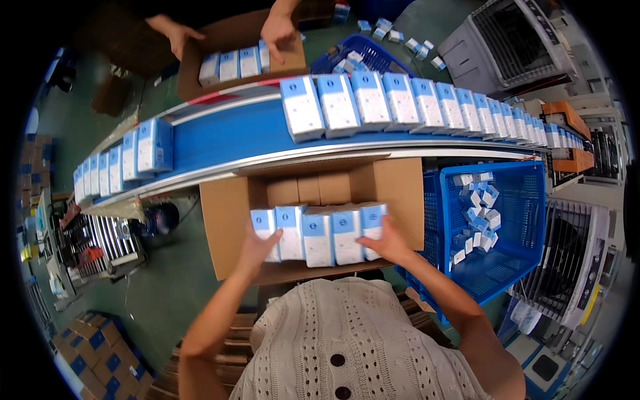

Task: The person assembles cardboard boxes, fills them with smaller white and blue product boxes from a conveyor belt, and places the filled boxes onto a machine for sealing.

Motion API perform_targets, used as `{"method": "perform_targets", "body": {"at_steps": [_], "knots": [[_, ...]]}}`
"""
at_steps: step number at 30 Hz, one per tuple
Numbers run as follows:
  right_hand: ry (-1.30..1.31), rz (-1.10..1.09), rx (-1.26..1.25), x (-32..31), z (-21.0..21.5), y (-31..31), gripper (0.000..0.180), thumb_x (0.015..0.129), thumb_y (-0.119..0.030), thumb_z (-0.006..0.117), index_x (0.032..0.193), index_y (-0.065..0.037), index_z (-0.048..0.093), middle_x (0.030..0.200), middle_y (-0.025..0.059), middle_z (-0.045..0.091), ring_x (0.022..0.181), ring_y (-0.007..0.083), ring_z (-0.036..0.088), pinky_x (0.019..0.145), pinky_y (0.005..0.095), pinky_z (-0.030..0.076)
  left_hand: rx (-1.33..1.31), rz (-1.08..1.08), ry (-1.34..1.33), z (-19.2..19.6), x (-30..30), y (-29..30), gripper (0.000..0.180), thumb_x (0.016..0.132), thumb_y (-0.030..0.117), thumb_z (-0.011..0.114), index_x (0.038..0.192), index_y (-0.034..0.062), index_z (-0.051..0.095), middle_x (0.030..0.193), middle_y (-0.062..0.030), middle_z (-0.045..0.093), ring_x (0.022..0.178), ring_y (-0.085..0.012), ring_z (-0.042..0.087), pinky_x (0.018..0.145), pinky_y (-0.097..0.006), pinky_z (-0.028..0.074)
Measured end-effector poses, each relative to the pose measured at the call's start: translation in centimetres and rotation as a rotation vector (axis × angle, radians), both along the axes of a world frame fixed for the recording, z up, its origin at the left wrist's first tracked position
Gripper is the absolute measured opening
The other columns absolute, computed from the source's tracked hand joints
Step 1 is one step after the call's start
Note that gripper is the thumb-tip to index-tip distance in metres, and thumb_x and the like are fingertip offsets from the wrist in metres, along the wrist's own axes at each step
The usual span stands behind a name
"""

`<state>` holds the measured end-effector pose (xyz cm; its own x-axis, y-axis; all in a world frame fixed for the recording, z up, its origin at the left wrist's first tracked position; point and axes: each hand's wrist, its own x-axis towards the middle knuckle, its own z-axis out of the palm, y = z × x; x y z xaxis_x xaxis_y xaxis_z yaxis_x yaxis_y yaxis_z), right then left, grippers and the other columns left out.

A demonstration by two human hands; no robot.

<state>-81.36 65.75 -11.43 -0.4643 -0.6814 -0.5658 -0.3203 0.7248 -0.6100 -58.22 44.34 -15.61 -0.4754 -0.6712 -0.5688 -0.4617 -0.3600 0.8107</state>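
Between my two hands is a row of several white-and-blue cartons [317,237], standing side by side over an open cardboard box [223,227]. My left hand [257,248] presses on the row's left end, its thumb across the front of a carton. At the right end, my right hand [388,241] grips the last carton, thumb also in front. The row looks slightly uneven, with some cartons lower than others. Behind it, plain brown surfaces [310,190] show inside the box; the row hides the rest of the interior.
A blue conveyor belt [227,137] crosses beyond the box, carrying white-and-blue cartons [363,103] in two groups. To the right stands a blue crate [520,227] with loose small cartons. Across the belt, another person's hands [280,33] are at a cardboard box [190,73] holding cartons.
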Motion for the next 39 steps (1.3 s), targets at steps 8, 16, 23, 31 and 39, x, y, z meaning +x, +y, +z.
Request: {"method": "perform_targets", "body": {"at_steps": [8, 16, 23, 31, 39], "knots": [[0.219, 0.534, 0.519, 1.4, -22.2, -2.9, 0.018, 0.074, -0.011, 0.058, 0.089, -0.004, 0.065, 0.094, 0.0134, 0.063, 0.089, 0.0253, 0.061, 0.070, 0.0313, 0.050, -0.235, -0.846, -0.997, -15.4, -3.2, 1.0, 0.050, 0.078, 0.016, 0.053, 0.121, 0.0034, 0.031, 0.106, -0.0164, 0.057, 0.097, -0.0285, 0.057, 0.079, -0.033, 0.048], [0.301, 0.820, 0.566, 2.9, -25.3, -2.5, 0.017, 0.076, -0.015, 0.055, 0.087, -0.009, 0.067, 0.088, 0.0082, 0.065, 0.081, 0.0245, 0.062, 0.058, 0.0429, 0.050, -0.552, -1.360, -0.933, -12.1, -2.6, 2.5, 0.023, 0.082, 0.013, 0.043, 0.094, 0.0069, 0.063, 0.095, -0.0099, 0.063, 0.088, -0.0231, 0.061, 0.071, -0.032, 0.050], [0.581, 0.105, -0.579, -6.6, 2.2, -7.5, 0.015, 0.081, -0.013, 0.046, 0.074, 0.000, 0.048, 0.070, 0.0194, 0.051, 0.069, 0.0355, 0.052, 0.064, 0.0454, 0.041, -0.466, -0.429, 0.025, 6.5, -5.1, -3.9, 0.012, 0.085, 0.012, 0.049, 0.088, 0.0040, 0.058, 0.077, -0.0091, 0.060, 0.065, -0.0178, 0.057, 0.064, -0.030, 0.047], [0.776, 0.066, -0.697, -12.5, 7.6, -17.2, 0.017, 0.078, -0.013, 0.053, 0.076, 0.003, 0.050, 0.080, 0.0238, 0.051, 0.082, 0.0401, 0.049, 0.070, 0.0440, 0.040, -1.146, -0.164, -0.447, 9.7, -10.9, -16.9, 0.061, 0.083, 0.031, 0.051, 0.127, -0.0014, 0.026, 0.103, -0.0330, 0.051, 0.091, -0.0462, 0.052, 0.077, -0.045, 0.044], [1.042, -0.250, -0.404, -22.9, 6.7, -3.3, 0.015, 0.076, -0.010, 0.051, 0.072, 0.004, 0.048, 0.078, 0.0218, 0.052, 0.079, 0.0394, 0.049, 0.070, 0.0458, 0.039, -1.619, -0.295, -0.198, 19.7, -10.4, -4.7, 0.029, 0.078, 0.003, 0.053, 0.107, 0.0058, 0.052, 0.118, -0.0167, 0.046, 0.108, -0.0364, 0.044, 0.088, -0.041, 0.037]]}}
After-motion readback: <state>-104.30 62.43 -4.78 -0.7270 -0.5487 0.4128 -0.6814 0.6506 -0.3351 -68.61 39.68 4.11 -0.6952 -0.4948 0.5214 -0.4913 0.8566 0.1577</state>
